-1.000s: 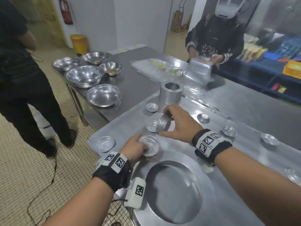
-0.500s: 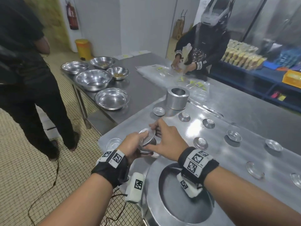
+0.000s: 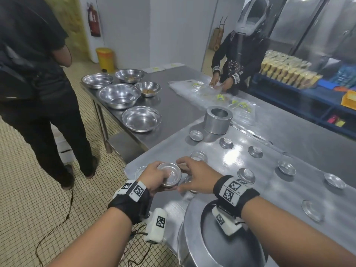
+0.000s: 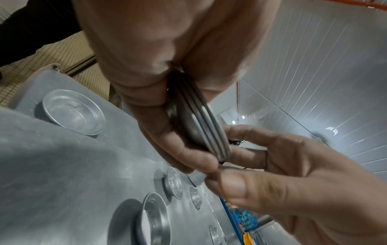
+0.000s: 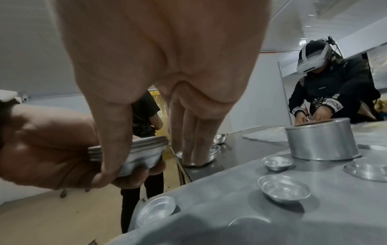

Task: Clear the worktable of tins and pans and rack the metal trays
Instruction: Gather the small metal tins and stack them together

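A nested stack of small round tins [image 3: 170, 176] hangs just above the worktable's near left corner, gripped from the left and below by my left hand [image 3: 166, 182]. My right hand [image 3: 180, 175] brackets the stack's right rim, thumb near me and fingers on the far side. The left wrist view shows the stack [image 4: 201, 126] edge-on, with several rims. In the right wrist view my right thumb lies across the stack [image 5: 144, 152]. Several loose tins [image 3: 196, 135] are scattered over the metal tray surface [image 3: 269, 189], some upturned. A tall round cake pan [image 3: 218, 119] stands at the far end.
A large round pan [image 3: 192, 237] sits at the near edge under my right wrist. Several steel bowls [image 3: 141, 118] fill the lower table on the left. A person in black [image 3: 38, 93] stands on the tiled floor at left; another person [image 3: 238, 60] works across the table.
My right hand brought a tilted tin from the table back to my left hand, and it now sits in the stack. Both hands have met at the near left corner.
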`<state>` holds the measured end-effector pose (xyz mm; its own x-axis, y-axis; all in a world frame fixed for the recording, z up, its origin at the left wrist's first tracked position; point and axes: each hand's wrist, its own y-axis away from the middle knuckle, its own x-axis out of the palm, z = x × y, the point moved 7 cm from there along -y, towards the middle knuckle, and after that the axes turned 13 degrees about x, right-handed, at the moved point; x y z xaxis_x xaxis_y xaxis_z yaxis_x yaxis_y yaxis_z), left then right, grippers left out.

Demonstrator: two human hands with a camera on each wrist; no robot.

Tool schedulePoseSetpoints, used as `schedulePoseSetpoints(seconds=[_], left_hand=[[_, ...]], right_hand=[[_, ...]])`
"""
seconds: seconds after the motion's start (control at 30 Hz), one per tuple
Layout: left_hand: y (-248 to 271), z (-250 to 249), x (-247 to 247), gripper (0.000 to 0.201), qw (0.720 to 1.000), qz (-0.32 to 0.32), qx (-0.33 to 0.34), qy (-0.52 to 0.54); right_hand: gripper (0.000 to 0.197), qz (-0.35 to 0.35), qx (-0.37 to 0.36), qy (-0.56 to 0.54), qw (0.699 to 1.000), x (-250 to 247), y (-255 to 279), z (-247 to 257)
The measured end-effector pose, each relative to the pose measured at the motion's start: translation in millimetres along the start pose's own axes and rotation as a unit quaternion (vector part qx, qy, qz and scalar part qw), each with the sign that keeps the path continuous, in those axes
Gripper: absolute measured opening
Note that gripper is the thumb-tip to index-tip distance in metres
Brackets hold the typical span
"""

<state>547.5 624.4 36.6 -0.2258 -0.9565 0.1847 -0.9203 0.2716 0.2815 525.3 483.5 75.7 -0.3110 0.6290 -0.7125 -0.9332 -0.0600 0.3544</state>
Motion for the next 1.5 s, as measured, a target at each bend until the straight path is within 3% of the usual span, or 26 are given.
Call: schedulePoseSetpoints(seconds=[0.2,0.33,0.67,0.83,1.13,1.43,1.5], left_hand=[[-8,9,-12,0.022,1.0,-0.011,-0.015,-0.01],[-16,14,-17,0.02,1.0,-0.011,-0.018,-0.01],[-38,42,-31,0.017,0.996,-0.019,-0.04,-0.079],[-45,52,-37,0.016,0.985,-0.002,-0.016,-0.174],[-53,68,-43,0.017,0.968,0.022,-0.009,-0.251],[-50,61,-49,0.013,0.976,0.0,-0.007,-0.218],[-51,57,-52,0.024,0.983,-0.006,0.003,-0.185]], right_hand=[[0.064,0.034,0.038,0.236,0.97,-13,-24,-5],[0.073,0.045,0.062,0.332,0.94,-23,-45,-18],[0.095,0.167,0.072,0.451,0.874,-9,-80,-51],[0.087,0.183,0.047,0.499,0.845,16,-102,-62],[0.07,0.173,0.036,0.489,0.854,31,-105,-58],[0.074,0.084,-0.048,0.426,0.899,8,-90,26],[0.078,0.071,-0.06,0.413,0.906,9,-84,41]])
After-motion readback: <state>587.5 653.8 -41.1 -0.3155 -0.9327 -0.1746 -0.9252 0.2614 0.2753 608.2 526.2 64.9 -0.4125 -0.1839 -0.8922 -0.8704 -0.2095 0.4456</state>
